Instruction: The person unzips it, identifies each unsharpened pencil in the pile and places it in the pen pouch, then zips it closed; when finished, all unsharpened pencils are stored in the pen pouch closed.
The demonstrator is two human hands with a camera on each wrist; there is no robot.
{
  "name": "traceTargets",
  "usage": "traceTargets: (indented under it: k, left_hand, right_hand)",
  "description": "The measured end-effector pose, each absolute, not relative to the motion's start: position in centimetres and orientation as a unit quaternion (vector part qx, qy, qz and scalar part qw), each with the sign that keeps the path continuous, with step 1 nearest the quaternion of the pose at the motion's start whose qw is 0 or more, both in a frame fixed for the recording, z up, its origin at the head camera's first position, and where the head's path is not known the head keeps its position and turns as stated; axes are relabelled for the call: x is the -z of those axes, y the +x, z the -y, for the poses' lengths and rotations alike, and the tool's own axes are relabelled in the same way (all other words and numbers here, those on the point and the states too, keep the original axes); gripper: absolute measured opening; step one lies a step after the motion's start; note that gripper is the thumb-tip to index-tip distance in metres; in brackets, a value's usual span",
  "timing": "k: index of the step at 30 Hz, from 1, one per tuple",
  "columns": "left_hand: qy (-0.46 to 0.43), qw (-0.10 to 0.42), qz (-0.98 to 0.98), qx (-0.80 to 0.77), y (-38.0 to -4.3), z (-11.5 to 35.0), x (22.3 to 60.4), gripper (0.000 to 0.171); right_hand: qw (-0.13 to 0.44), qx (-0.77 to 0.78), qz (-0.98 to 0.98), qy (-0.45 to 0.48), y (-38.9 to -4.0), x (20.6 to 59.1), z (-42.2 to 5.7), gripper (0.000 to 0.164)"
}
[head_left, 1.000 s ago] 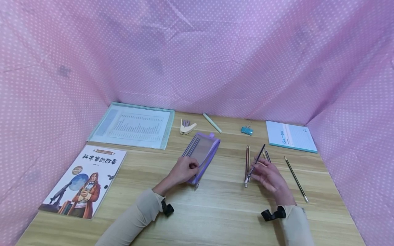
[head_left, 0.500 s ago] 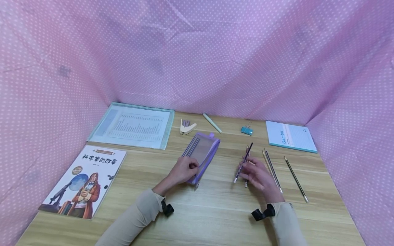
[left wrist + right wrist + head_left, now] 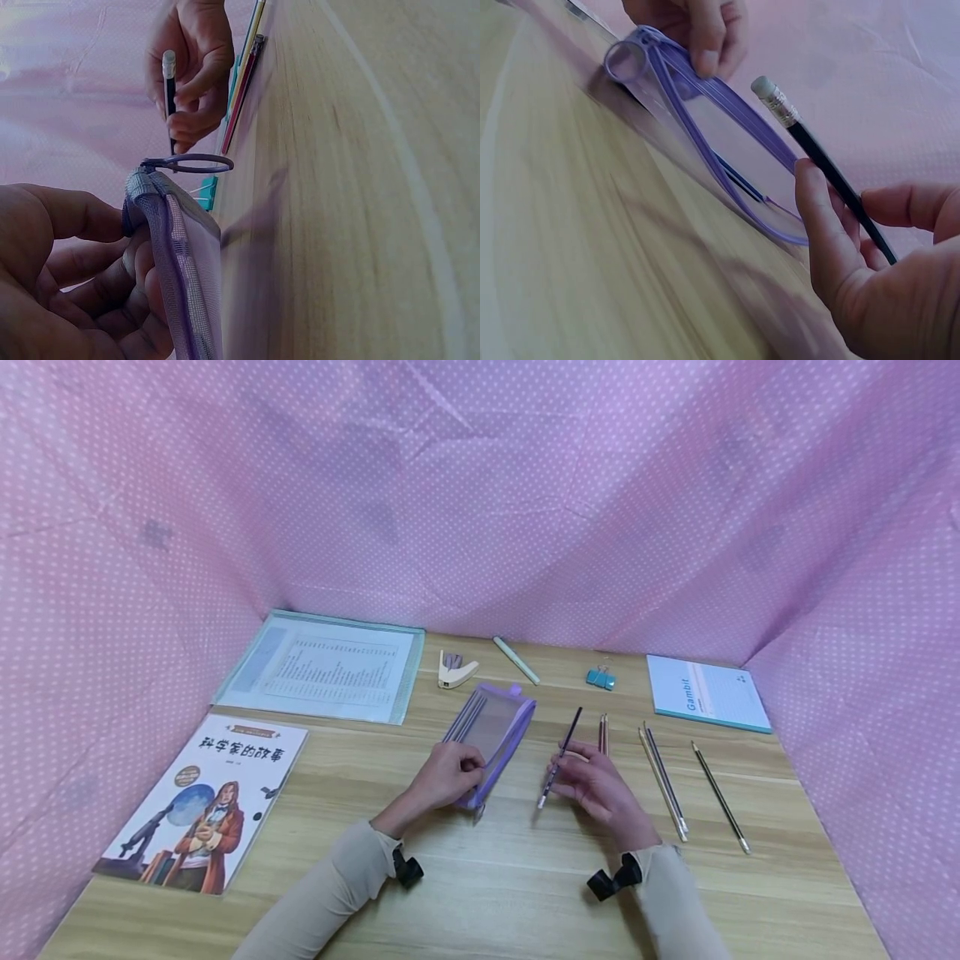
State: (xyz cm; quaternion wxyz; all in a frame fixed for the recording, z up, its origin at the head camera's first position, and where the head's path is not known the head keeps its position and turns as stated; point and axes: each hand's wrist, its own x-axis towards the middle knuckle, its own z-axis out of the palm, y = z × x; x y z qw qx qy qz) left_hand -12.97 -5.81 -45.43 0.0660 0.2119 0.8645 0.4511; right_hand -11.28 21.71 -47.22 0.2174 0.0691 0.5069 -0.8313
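Note:
My left hand [image 3: 452, 774] pinches the near end of a purple mesh pencil case [image 3: 501, 727], by its zipper edge. In the right wrist view the zipped mouth [image 3: 699, 142] gapes, and a dark pencil [image 3: 739, 178] shows inside; several pencils [image 3: 467, 717] show through the mesh in the head view. My right hand [image 3: 596, 783] holds a dark pencil [image 3: 829, 166] with a white eraser end between thumb and fingers, off the table and to the right of the case. A round zipper ring [image 3: 199, 162] hangs at the case's end.
Right of my right hand lie more pencils [image 3: 663, 781] and a lone dark pencil [image 3: 722, 797]. Behind are a stapler [image 3: 456, 672], green pen [image 3: 516, 660], teal binder clip [image 3: 601, 677] and notebook [image 3: 708, 693]. A book [image 3: 206, 802] and document folder [image 3: 322, 667] lie left.
My right hand has carried the dark pencil leftward toward the pencil case, uncovering the pencils on the table behind it. The left hand and the case have stayed in place.

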Motion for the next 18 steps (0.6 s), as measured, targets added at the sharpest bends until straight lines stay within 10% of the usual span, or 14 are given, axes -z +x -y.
traceTargets:
  k: [18]
  left_hand:
    - [0.21, 0.071, -0.863, -0.453, -12.9, 5.9, 45.4, 0.013]
  right_hand:
    - [0.239, 0.814, -0.524, 0.076, -12.1, 47.8, -17.1, 0.045]
